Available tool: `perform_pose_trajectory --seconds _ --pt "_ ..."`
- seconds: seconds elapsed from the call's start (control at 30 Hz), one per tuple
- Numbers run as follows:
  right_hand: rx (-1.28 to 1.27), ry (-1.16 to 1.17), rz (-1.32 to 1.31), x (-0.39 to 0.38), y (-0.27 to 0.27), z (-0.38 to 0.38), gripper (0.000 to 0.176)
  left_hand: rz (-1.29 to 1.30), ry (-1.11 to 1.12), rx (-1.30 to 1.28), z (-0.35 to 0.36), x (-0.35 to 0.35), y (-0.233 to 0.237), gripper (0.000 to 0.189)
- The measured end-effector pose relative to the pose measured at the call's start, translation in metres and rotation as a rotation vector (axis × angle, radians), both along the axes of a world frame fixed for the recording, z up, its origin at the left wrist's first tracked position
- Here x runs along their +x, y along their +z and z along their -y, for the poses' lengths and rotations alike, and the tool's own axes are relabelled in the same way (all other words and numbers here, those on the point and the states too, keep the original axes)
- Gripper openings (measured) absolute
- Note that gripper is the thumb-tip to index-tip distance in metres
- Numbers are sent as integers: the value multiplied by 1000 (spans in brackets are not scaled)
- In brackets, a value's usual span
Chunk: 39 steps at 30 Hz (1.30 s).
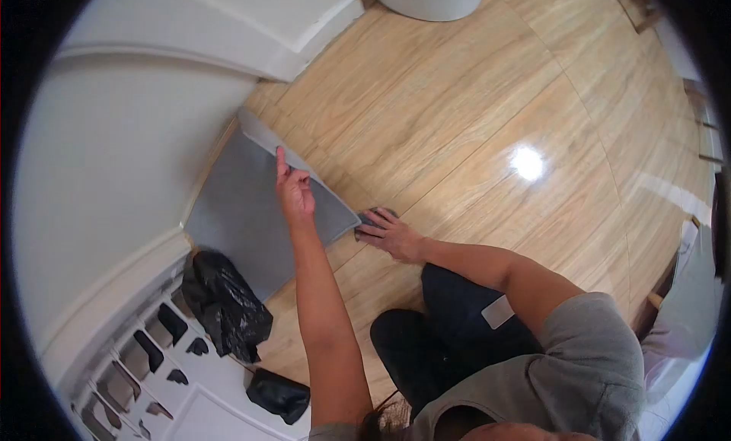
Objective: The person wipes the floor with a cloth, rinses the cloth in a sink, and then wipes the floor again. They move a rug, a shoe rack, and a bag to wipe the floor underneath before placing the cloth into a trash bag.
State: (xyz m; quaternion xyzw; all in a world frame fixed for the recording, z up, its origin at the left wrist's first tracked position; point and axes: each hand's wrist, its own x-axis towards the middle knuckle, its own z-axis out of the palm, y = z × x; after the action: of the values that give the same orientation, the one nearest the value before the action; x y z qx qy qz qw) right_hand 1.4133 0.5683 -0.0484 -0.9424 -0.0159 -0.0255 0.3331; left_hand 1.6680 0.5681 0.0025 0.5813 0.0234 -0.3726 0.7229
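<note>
A grey mat [255, 205] lies on the wood-look floor beside the wall, its upper edge lifted and folded so a lighter underside shows. At that raised edge is my left hand [295, 190], index finger stretched out along it and the other fingers curled; the thumb side is at the mat's edge. My right hand [392, 237] rests flat with spread fingers over a dark grey cloth [388, 211] on the floor, close to the mat's right corner. The hand covers most of the cloth.
A black plastic bag [228, 308] sits by the mat's lower left side. Below it are a white rack [202, 372] with shoes and a black pouch [278, 395]. A white round container [430, 0] stands at the top, and draped fabric [685, 304] hangs at the right.
</note>
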Motion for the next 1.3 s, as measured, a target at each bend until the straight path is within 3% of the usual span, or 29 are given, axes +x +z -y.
perform_pose_trajectory --seconds 0.1,0.17,0.23,0.3,0.33,0.37,0.43,0.47,0.53,0.57,0.63,0.67,0.7,0.73,0.77,0.8,0.87,0.93,1.0,1.03,1.1,1.17,1.2,1.27,1.3 --pt "-24 73 225 11 -40 14 44 8 16 23 -9 3 13 84" --pt "116 -169 -9 15 -17 57 47 33 16 33 -16 7 22 83" --pt "-71 -467 -4 -13 1 132 44 30 -2 21 -20 8 34 81" --pt "-278 -734 108 -56 -20 212 52 36 -15 1 -30 14 36 80" --pt "-503 -811 109 -85 -30 246 51 44 -47 -14 -37 17 37 80" --pt "-550 -953 61 -113 -45 280 48 42 -30 -11 -41 20 41 80" --pt "-582 -1448 -124 -118 -47 284 50 32 -14 -43 -46 21 43 79" --pt "-582 -1428 -115 -109 -53 278 50 12 -9 -88 -46 23 41 79" --pt "-540 -1061 -27 -78 -58 241 48 -17 3 -199 -40 21 32 75" --pt "-497 -868 100 -51 -59 203 50 0 20 -254 -33 20 32 73" --pt "-318 -485 107 -6 -38 103 52 51 7 -259 -27 16 29 73" --pt "-269 -300 -115 16 -20 52 52 62 52 -344 -23 10 34 76" --pt "-188 -187 -174 20 -45 2 53 191 3 -128 -26 6 34 76" --pt "-139 62 -70 29 -34 -39 51 343 -71 2 -32 5 39 72" --pt "67 152 -15 40 -23 -73 51 485 -154 134 -44 6 44 69" --pt "148 251 9 43 -41 -105 50 498 -119 149 -68 8 53 69" --pt "130 341 4 69 -28 -151 48 1207 -36 446 -117 12 63 63" --pt "107 421 8 99 -17 -182 47 1460 193 421 -196 25 83 60" --pt "334 355 -192 136 -1 -207 36 1556 360 848 -293 34 118 55" --pt "328 373 -175 155 20 -219 36 1573 497 918 -340 40 140 51" --pt "926 104 -194 194 92 -236 21 1403 807 1137 -434 48 153 42" --pt "987 208 -79 229 157 -253 15 890 488 1444 -522 48 157 39" --pt "1027 320 -71 247 187 -265 18 887 518 1440 -543 52 154 39" --pt "980 499 -64 279 229 -302 21 207 337 684 -577 76 148 35" --pt "896 556 -64 293 241 -324 22 197 273 665 -589 96 143 42"
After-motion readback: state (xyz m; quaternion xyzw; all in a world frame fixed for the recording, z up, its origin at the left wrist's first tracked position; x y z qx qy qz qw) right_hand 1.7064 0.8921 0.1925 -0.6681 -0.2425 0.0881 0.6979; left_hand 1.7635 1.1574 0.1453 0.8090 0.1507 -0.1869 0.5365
